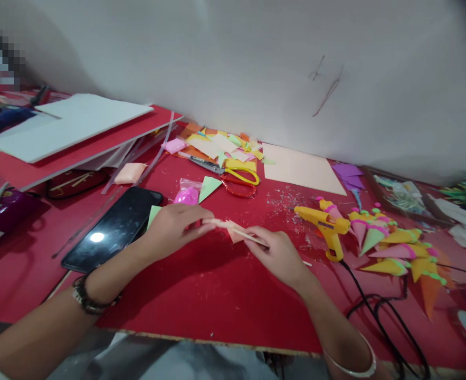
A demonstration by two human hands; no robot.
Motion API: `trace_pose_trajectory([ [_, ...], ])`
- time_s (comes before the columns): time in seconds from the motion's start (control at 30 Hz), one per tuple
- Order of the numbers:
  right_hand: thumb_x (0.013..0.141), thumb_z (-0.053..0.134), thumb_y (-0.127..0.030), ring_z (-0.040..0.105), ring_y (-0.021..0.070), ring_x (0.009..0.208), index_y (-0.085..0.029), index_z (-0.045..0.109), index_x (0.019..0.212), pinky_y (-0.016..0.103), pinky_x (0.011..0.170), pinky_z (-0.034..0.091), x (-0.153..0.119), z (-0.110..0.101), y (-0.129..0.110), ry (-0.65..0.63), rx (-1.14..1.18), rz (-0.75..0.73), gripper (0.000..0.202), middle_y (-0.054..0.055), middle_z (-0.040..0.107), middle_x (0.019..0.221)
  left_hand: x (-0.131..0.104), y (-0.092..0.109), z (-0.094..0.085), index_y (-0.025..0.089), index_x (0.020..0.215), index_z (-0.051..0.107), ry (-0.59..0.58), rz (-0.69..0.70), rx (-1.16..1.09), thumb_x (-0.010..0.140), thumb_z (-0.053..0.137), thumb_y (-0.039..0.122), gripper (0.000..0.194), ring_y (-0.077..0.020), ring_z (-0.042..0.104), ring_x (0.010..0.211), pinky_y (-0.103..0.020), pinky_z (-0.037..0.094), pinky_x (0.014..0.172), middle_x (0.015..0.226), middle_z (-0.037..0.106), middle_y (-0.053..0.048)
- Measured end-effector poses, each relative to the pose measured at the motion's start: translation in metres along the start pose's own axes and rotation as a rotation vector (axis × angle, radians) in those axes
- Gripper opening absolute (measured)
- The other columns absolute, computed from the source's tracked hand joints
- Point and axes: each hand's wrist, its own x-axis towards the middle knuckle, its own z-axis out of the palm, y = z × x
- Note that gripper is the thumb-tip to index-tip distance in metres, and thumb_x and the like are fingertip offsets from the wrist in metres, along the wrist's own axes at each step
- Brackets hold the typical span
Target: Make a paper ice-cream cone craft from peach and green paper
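In the middle of the red tabletop, my left hand (175, 229) pinches one end of a thin pale strip (219, 224). My right hand (278, 258) is closed round a slim wooden stick (252, 237), whose tip meets the strip or lies very close to it. Under their meeting point a small peach paper piece (236, 234) shows, partly covered by the fingers. Behind my left hand are a green paper triangle (209, 188) and a small bag of pink clay (188, 193). A black phone (114, 229) lies beside my left forearm.
A yellow glue gun (323, 227) stands right, its black cord looping forward. Several decorated paper cones (399, 248) lie beyond it. Scissors (238, 174), paper scraps and a peach sheet (300, 168) are at the back. White boards (70, 124) are stacked left.
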Motion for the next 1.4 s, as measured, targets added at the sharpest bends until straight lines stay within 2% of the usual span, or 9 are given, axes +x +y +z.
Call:
trace_pose_trajectory([
  [0.1,0.081,0.043,-0.037,0.061,0.0170,0.068,-0.024,0.049,0.111,0.022,0.058,0.037,0.002,0.004,0.005,0.060,-0.077,0.088,0.033,0.003,0.066,0.079,0.004,0.002,-0.002,0.018,0.090,0.060,-0.011,-0.259,-0.014,0.083,0.039,0.041,0.031,-0.0117,0.054,0.061,-0.021,0.035,0.056,0.077,0.064,-0.002],
  [0.23,0.079,0.046,-0.041,0.062,0.0176,0.065,-0.026,0.051,0.108,0.023,0.055,0.037,0.006,0.009,0.009,-0.003,-0.163,0.115,0.032,0.002,0.067,0.076,0.005,-0.002,0.004,0.022,0.086,0.062,-0.141,-0.412,0.059,0.080,0.039,0.047,0.034,-0.0145,0.053,0.058,-0.023,0.030,0.050,0.070,0.064,-0.002],
  [0.53,0.080,0.046,-0.033,0.057,0.0136,0.059,-0.023,0.054,0.085,0.020,0.050,0.031,0.006,0.008,0.012,0.009,-0.087,0.121,0.014,-0.001,0.061,0.065,0.003,-0.003,0.009,0.025,0.083,0.060,-0.239,-0.474,0.291,0.082,0.028,0.055,0.045,-0.0183,0.056,0.064,-0.024,0.027,0.050,0.073,0.063,-0.002],
  [0.67,0.080,0.045,-0.036,0.056,0.0138,0.060,-0.021,0.055,0.080,0.020,0.053,0.033,0.006,0.008,0.012,-0.003,0.018,0.121,0.018,0.000,0.061,0.066,0.004,0.000,0.011,0.023,0.087,0.058,-0.119,-0.428,0.309,0.081,0.029,0.056,0.045,-0.0199,0.057,0.071,-0.026,0.033,0.054,0.083,0.062,-0.003],
  [0.77,0.081,0.044,-0.036,0.056,0.0139,0.062,-0.020,0.054,0.082,0.021,0.055,0.036,0.005,0.007,0.008,-0.009,0.178,0.123,0.019,0.001,0.061,0.068,0.003,0.004,0.012,0.022,0.094,0.056,-0.073,-0.340,0.180,0.084,0.031,0.048,0.037,-0.0180,0.056,0.081,-0.026,0.039,0.065,0.092,0.060,-0.004],
  [1.0,0.080,0.046,-0.030,0.051,0.0106,0.060,-0.018,0.053,0.080,0.019,0.054,0.035,0.002,0.000,-0.011,-0.060,0.403,0.048,0.014,-0.002,0.055,0.065,-0.001,0.024,0.019,0.015,0.083,0.058,-0.301,-0.056,-0.184,0.082,0.041,0.042,0.032,-0.0181,0.053,0.089,-0.027,0.039,0.078,0.089,0.058,-0.007],
  [1.13,0.082,0.043,-0.033,0.044,0.0085,0.054,-0.017,0.051,0.072,0.018,0.049,0.030,0.001,-0.001,-0.016,-0.106,0.360,0.009,0.019,-0.004,0.048,0.058,0.000,0.029,0.024,0.014,0.075,0.057,-0.307,-0.119,-0.424,0.087,0.034,0.033,0.032,-0.0109,0.051,0.065,-0.021,0.039,0.063,0.070,0.057,-0.001],
  [1.27,0.084,0.039,-0.036,0.041,0.0089,0.048,-0.019,0.050,0.091,0.019,0.046,0.026,0.000,0.003,-0.016,-0.004,0.246,0.023,0.022,-0.005,0.044,0.053,0.000,0.027,0.025,0.014,0.066,0.055,-0.228,-0.277,-0.562,0.086,0.036,0.031,0.032,-0.0096,0.050,0.061,-0.019,0.037,0.060,0.063,0.056,0.001],
  [1.4,0.086,0.033,-0.035,0.048,0.0112,0.049,-0.020,0.051,0.100,0.021,0.047,0.025,0.000,0.006,-0.015,0.005,0.041,-0.001,0.027,-0.001,0.055,0.058,0.001,0.026,0.022,0.014,0.070,0.058,-0.228,-0.360,-0.674,0.085,0.038,0.029,0.029,-0.0078,0.048,0.057,-0.018,0.037,0.056,0.064,0.057,0.002],
])
